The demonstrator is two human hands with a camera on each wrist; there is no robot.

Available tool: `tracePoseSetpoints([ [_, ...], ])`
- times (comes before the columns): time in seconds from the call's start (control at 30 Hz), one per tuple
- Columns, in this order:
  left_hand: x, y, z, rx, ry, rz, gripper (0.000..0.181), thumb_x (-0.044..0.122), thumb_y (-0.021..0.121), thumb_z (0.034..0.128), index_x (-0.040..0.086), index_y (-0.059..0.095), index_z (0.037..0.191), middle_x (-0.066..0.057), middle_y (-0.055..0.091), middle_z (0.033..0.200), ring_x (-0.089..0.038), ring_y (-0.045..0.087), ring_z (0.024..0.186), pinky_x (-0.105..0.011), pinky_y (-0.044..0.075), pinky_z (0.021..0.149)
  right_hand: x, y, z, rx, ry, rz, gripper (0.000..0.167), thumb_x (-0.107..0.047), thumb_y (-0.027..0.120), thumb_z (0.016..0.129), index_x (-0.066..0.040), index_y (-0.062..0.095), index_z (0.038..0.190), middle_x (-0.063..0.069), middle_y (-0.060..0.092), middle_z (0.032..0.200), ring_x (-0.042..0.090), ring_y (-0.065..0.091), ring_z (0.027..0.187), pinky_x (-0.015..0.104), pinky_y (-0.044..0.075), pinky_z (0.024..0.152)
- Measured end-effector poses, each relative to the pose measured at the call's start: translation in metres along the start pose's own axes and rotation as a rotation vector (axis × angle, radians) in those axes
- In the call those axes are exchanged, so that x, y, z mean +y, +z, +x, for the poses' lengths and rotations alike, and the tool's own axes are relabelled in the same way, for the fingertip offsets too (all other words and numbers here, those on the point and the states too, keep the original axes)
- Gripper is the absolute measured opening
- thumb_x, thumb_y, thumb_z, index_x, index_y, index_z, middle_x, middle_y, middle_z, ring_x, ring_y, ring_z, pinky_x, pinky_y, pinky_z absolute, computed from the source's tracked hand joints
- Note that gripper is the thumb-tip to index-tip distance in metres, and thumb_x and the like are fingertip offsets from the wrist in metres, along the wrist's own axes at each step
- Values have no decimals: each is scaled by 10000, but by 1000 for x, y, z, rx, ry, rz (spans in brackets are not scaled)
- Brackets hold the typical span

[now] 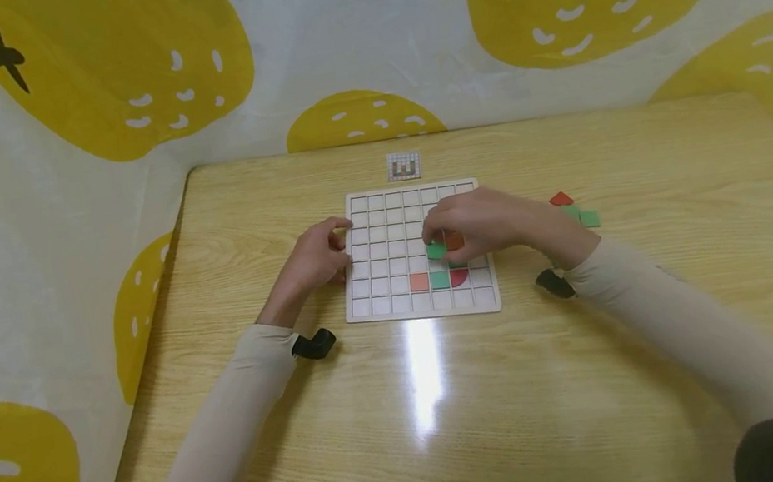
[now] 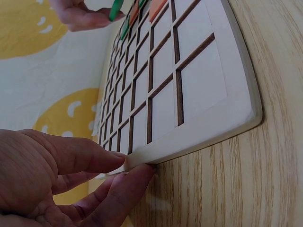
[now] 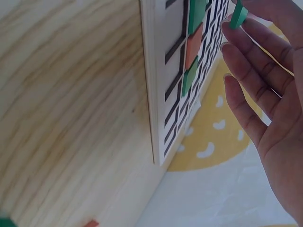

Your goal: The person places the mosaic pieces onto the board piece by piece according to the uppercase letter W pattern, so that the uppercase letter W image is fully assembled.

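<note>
A white grid board (image 1: 425, 317) lies on the table. My left hand (image 1: 316, 254) pinches its left edge, the thumb along the rim and a finger against the side in the left wrist view. Above the board's right half, my right hand (image 1: 477, 218) holds a green square tile (image 3: 238, 15) between thumb and fingertips, tilted and off the grid. Set in cells are an orange square tile (image 1: 419, 281), a green tile (image 1: 440, 280) and a red rounded tile (image 1: 460, 276). Another orange tile (image 1: 454, 240) shows beside the right fingers, which hide some cells.
A small pattern card (image 1: 404, 166) lies behind the board. Right of the board, partly behind the right wrist, are a red tile (image 1: 561, 198) and green tiles (image 1: 589, 219). Cloth with yellow fruit shapes (image 1: 363, 117) hangs behind and left of the wooden table (image 1: 501, 391).
</note>
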State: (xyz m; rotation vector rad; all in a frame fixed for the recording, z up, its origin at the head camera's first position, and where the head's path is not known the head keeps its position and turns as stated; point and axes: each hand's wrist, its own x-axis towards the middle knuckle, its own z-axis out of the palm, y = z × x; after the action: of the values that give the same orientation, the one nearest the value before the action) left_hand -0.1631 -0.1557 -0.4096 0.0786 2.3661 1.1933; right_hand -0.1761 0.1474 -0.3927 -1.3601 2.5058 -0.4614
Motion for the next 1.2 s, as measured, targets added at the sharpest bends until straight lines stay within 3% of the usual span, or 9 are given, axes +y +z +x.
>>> tracePoseSetpoints([
  [0.4,0,0,1,1,-3,-3,607,-79,619,906,84,485,1475,-148,519,1055,-256,550,884,-333,627,660,-8,8,17,-56,-9,-14,241,-289,742,874,-178,694,1082,-38,659,984,130,583,918,338,518,704],
  [0.8,1,0,0,-1,-10,7,604,-72,618,911,96,484,1476,-147,518,1076,-261,549,891,-332,626,666,-15,11,26,-77,-52,-113,295,-257,714,879,-137,704,1148,-15,659,1031,183,601,993,387,565,784],
  [1.2,2,0,1,2,-13,10,606,-71,620,909,94,483,1475,-143,515,1058,-256,541,880,-331,623,662,-14,13,23,-22,-68,-108,230,-218,734,887,-124,718,1097,-6,663,988,186,611,951,384,564,739],
])
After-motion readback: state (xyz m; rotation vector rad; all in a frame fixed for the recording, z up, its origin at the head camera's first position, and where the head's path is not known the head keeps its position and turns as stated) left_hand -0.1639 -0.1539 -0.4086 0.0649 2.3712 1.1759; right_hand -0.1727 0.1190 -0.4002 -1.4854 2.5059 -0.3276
